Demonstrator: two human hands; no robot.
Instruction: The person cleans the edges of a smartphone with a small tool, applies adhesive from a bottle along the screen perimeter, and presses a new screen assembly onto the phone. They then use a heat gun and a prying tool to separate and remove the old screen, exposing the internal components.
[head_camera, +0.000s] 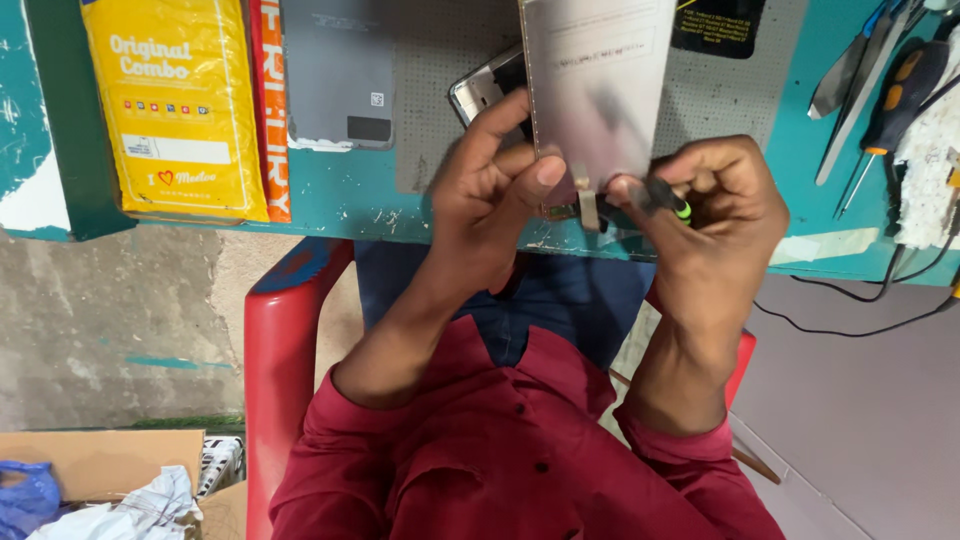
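Over the workbench's (350, 195) near edge, the left hand (490, 190) pinches the display panel's (595, 90) lower edge; the right hand's (715, 205) fingers curl around a black tool (662, 196) at its ribbon (588, 207).

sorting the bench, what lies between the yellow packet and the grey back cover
A narrow orange packet stands between the yellow packet and the grey back cover, in the head view.

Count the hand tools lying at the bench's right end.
3, possibly more hidden: a black-handled screwdriver, metal tweezers left of it, and a blue-handled tool between them.
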